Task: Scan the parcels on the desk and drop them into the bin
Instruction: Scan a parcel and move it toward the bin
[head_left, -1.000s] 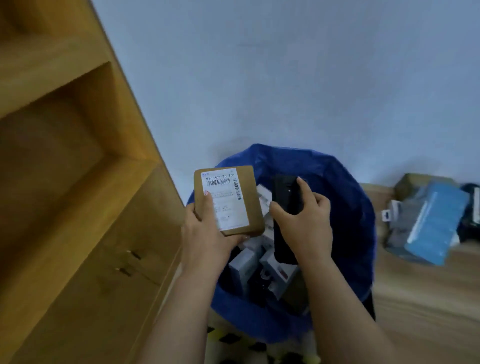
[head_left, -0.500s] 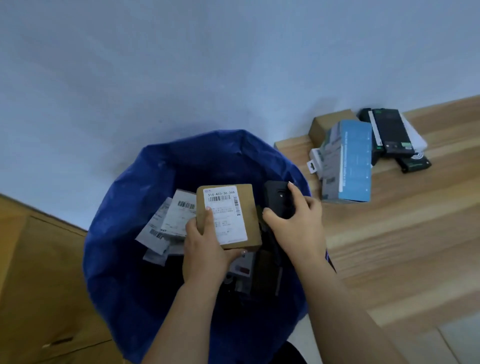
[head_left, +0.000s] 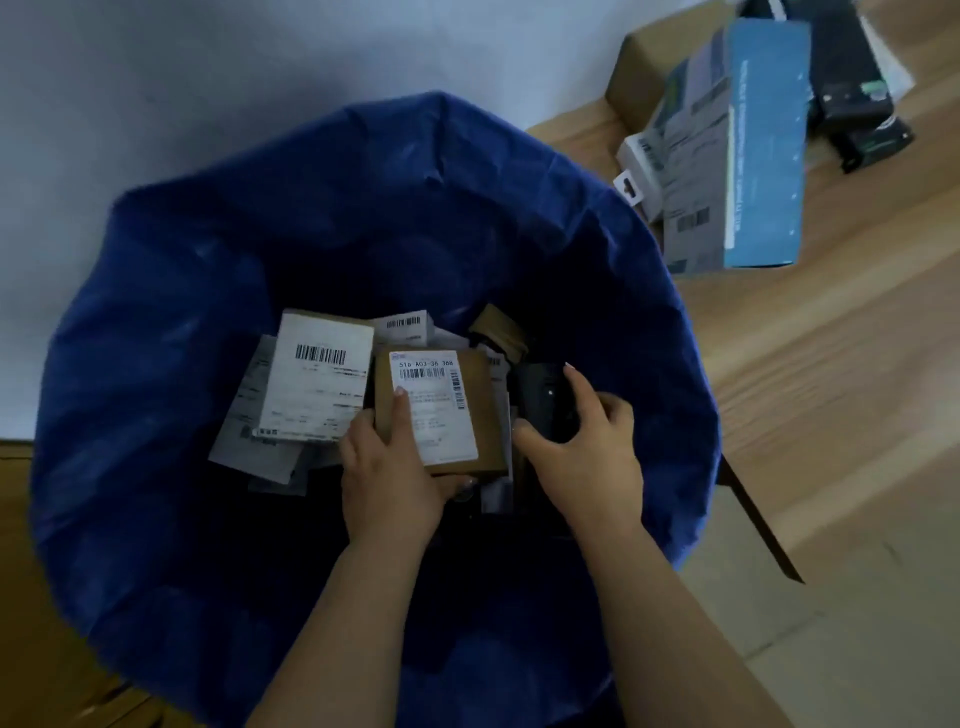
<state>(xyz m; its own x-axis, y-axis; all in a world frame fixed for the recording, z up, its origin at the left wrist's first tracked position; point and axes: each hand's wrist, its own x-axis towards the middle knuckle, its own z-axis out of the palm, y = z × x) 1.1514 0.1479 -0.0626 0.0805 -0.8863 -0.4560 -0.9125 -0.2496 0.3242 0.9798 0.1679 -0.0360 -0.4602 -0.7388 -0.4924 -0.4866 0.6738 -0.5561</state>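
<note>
1. The left hand (head_left: 387, 467) grips a small brown cardboard parcel (head_left: 488, 395) by its lower left corner, thumb laid across the white shipping label (head_left: 434, 410) and fingers curled beneath; the parcel hangs over the open mouth of the bin (head_left: 208, 270), lined with a blue bag.
2. The right hand (head_left: 584, 457) is closed around a black scanner (head_left: 543, 395), which sits just to the right of the parcel and nearly touches its edge.
3. The parcel looks light and stiff: a thin, flat carton whose walls should hold under a pinch. The label is smoother than the cardboard, so the thumb on it may slide; the bare cardboard edges are probably the surer place to hold.
4. Nothing about it looks fragile, so it should survive a short fall.
5. Directly below and to the left of the left hand lie parcels already in the bin, among them a white labelled packet (head_left: 317, 379); they form an uneven bed but do not block the opening.
6. Well beyond the right hand, on the wooden table (head_left: 831, 364), wait a blue box (head_left: 763, 150), a brown carton (head_left: 644, 78) and black boxes (head_left: 852, 83).
7. The scanner hand itself is the nearest obstacle to a release.
</note>
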